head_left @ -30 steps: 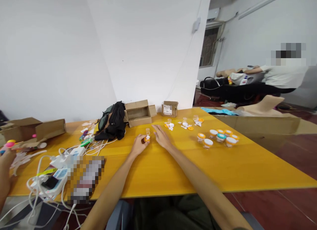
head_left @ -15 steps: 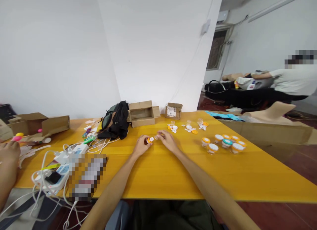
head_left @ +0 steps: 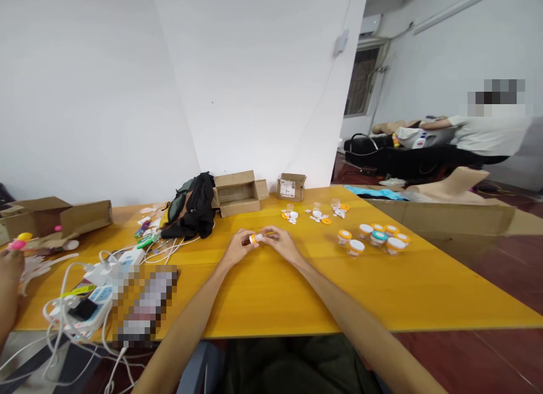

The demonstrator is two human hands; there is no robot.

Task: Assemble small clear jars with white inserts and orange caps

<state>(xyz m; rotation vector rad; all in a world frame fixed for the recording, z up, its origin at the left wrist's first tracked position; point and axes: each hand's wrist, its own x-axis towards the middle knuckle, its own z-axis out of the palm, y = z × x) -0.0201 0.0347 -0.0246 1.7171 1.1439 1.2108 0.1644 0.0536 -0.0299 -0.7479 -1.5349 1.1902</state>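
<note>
My left hand is closed around an orange-and-white lid, tilted on its side above the table. My right hand pinches a small clear cup, brought up against the lid; whether the two are joined cannot be made out. To the right stand several clear jars with orange and white lids, one with a teal lid. Farther back lie loose parts in small groups: clear cups, white pieces and orange rings.
A phone, a power strip and white cables crowd the left. At the back are a black bag, an open carton and a smaller box. Another person's hand is at far left; someone sits at far right.
My right hand has moved left, bringing the clear cup from apart to against the lid in my left hand. The whole view has shifted slightly.
</note>
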